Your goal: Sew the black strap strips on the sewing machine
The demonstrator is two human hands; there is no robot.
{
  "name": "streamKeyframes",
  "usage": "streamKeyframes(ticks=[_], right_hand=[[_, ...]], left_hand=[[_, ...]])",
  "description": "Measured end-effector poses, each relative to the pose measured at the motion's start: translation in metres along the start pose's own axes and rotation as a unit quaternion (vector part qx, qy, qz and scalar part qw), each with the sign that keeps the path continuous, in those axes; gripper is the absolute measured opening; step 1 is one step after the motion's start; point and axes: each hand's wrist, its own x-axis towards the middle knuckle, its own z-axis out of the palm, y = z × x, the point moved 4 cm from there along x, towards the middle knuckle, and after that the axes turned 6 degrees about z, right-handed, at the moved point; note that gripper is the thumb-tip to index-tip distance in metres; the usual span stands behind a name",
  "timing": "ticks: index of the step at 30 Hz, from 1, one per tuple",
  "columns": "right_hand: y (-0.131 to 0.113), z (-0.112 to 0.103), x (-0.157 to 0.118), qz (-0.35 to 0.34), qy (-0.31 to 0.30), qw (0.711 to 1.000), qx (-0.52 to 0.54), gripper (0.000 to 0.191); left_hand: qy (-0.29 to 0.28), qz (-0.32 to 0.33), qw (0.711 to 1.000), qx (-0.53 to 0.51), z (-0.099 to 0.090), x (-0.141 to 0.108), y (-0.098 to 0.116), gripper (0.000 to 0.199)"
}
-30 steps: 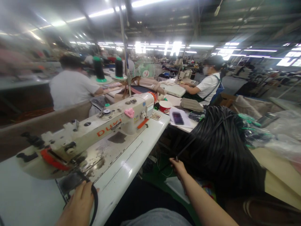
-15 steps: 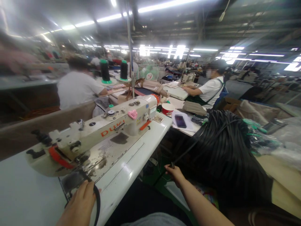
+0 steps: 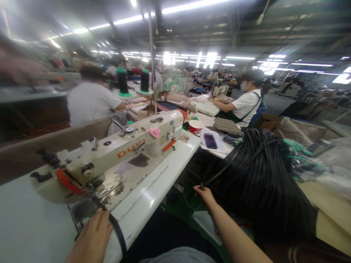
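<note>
At the lower left, my left hand (image 3: 94, 233) rests at the front of the sewing machine bed, its bent fingers closed around a black strap (image 3: 118, 233). That strap runs from near the needle area, past my fingertips, and curves down over the table edge. The white sewing machine (image 3: 128, 146) stands just beyond this hand. My right hand (image 3: 205, 195) is held out over the gap right of the table, fingers pinched on a black strap (image 3: 216, 173) that leads up to the strap pile. A small dark, shiny piece sticks up from the pinch; its kind is unclear.
A large heap of black straps (image 3: 263, 175) lies at the right. Behind the machine are a red and white bowl (image 3: 196, 126), a paper sheet (image 3: 226, 147) and thread cones (image 3: 122, 82). Two co-workers in white shirts (image 3: 89, 102) sit farther off.
The strap by my left hand has swung right and hangs in a wider curve. My right hand has shifted slightly right; the strap end that hung below it no longer shows.
</note>
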Motion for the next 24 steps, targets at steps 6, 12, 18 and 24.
streamKeyframes(ticks=[6, 12, 18, 24], right_hand=[[-0.034, -0.014, 0.013, -0.046, 0.052, 0.997, 0.032, 0.053], [-0.051, -0.013, 0.013, -0.066, 0.072, 0.994, 0.046, 0.059], [-0.048, 0.001, 0.001, -0.055, 0.041, 0.997, 0.029, 0.048], [-0.061, 0.008, -0.005, -0.065, 0.05, 0.996, 0.04, 0.052]], left_hand=[[-0.005, -0.013, 1.0, -0.003, -0.002, -0.004, 0.001, 0.024], [-0.039, -0.02, 0.997, -0.069, 0.007, -0.017, -0.007, 0.037], [-0.084, -0.003, 0.996, -0.038, 0.013, -0.027, -0.012, 0.042], [-0.076, -0.008, 0.997, -0.026, 0.015, -0.028, -0.011, 0.041]])
